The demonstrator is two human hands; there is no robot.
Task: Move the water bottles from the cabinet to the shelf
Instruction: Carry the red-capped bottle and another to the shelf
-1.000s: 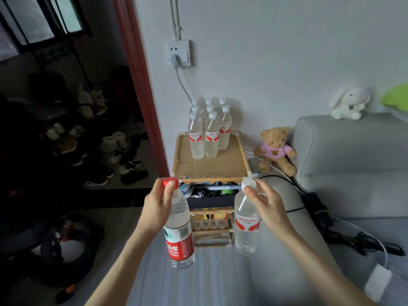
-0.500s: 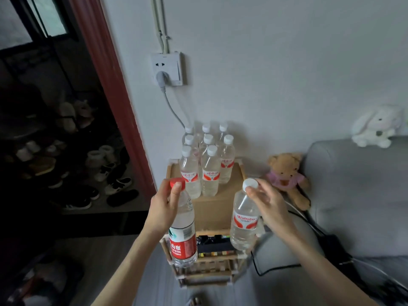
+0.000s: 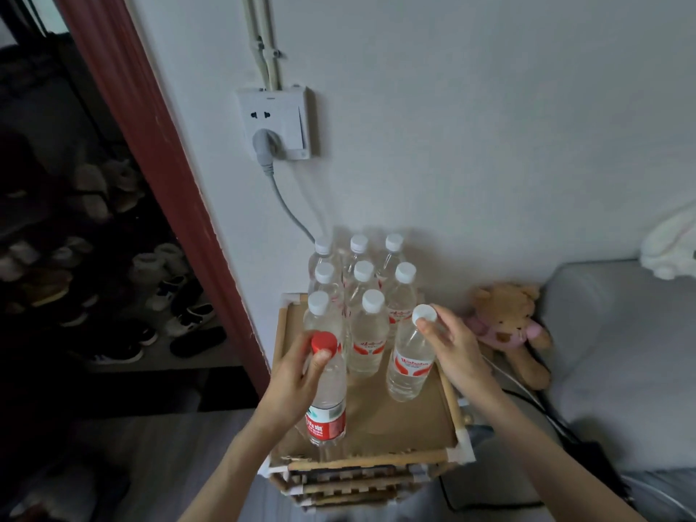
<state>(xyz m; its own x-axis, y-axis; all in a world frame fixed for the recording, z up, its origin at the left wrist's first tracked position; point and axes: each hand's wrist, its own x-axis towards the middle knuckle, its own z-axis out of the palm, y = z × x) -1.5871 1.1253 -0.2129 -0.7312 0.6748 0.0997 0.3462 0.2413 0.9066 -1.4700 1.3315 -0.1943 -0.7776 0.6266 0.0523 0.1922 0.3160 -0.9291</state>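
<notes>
Gripping red-capped bottle [image 3: 327, 389], Wahaha-labelled bottle [image 3: 410, 356].

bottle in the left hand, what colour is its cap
Red. The bottle in the left hand has a red cap, clearest in the head view.

Two clear bottles [image 3: 327, 401] [image 3: 409, 361] — upright over the shelf [image 3: 376, 463].

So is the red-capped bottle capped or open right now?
Capped: the red cap sits on the red-capped bottle, held at its neck by the left hand.
</notes>
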